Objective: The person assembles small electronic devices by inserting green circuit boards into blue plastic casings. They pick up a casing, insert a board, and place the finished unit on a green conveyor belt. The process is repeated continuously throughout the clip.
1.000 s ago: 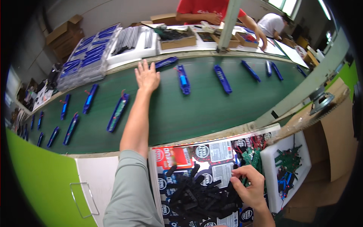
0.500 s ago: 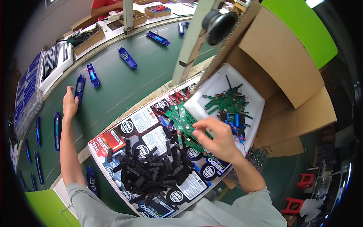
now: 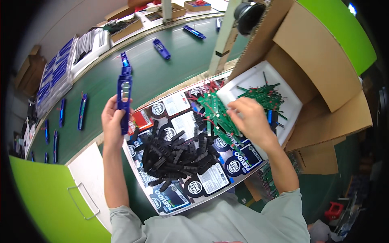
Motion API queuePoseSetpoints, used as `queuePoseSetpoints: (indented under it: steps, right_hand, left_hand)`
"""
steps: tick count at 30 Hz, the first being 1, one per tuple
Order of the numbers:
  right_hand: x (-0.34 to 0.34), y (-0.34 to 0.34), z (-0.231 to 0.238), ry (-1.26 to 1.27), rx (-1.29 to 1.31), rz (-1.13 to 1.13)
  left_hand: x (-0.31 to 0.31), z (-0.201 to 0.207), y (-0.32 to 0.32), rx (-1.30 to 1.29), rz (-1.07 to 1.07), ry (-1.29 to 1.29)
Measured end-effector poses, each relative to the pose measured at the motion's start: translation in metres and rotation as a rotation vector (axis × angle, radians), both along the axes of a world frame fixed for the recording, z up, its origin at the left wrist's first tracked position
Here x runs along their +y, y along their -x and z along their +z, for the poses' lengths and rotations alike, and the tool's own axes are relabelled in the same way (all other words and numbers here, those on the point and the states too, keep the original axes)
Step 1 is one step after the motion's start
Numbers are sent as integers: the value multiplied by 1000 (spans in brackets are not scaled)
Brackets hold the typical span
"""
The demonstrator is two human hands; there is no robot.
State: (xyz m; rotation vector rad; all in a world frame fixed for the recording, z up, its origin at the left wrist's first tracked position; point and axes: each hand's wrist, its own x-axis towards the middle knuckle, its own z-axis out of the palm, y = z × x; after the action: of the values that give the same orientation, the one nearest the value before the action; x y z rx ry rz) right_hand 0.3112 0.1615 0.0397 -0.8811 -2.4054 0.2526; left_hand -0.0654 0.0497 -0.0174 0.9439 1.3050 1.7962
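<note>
My left hand (image 3: 112,121) grips a long blue plastic housing (image 3: 125,91), thumb across its lower part. The housing stands nearly upright above the green conveyor belt, with a long oval opening in its upper half. My right hand (image 3: 254,123) hovers at the right side of a pile of green circuit boards (image 3: 219,115) with red wires. Its fingers are bent, with a gap between thumb and forefinger, and nothing shows between them. Left of that pile lies a heap of black ribbed plastic parts (image 3: 174,156), on a flat printed carton sheet (image 3: 210,180).
A white foam tray (image 3: 293,99) with more circuit boards leans in an open cardboard box (image 3: 320,81) on the right. Several blue housings (image 3: 82,111) lie on the conveyor belt (image 3: 105,89). A metal post with a round black speaker (image 3: 249,18) rises at the back.
My left hand has taken the blue housing off the belt and brought it up and toward me. My right hand stays by the circuit boards. The view has turned left.
</note>
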Motion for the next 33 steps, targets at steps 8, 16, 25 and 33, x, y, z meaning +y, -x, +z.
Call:
queuePoseSetpoints:
  steps: [8, 16, 25, 33]
  right_hand:
    - [-18, 62, -40, 121, -244, 355]
    - [-15, 75, -36, 109, -450, 435]
    - [-38, 65, -24, 850, 262, 145]
    - [-53, 73, -11, 901, 609, 258]
  left_hand:
    - [-14, 13, -24, -72, -52, 62]
    - [-14, 22, -38, -94, -70, 4]
    - [-13, 5, -86, -333, -259, 71]
    - [-19, -2, -112, -243, -336, 41]
